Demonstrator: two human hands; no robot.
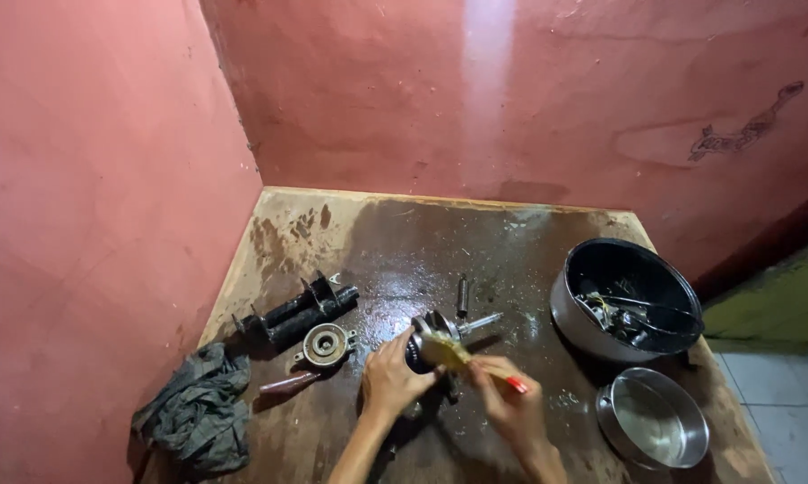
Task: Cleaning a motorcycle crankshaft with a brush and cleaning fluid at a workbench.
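Metal part (432, 339), lower centre, steadied by gripping left hand (393, 381); right hand (509, 408) pinches what looks like a brush (465, 358) against it.

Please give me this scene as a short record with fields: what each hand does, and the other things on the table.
left hand: grips a dark metal part
right hand: holds a brush on that part
table: wet, dark, in a pink-walled corner
left side: grey rag, black ribbed cylinders, round flange
right side: black pot with parts, steel bowl
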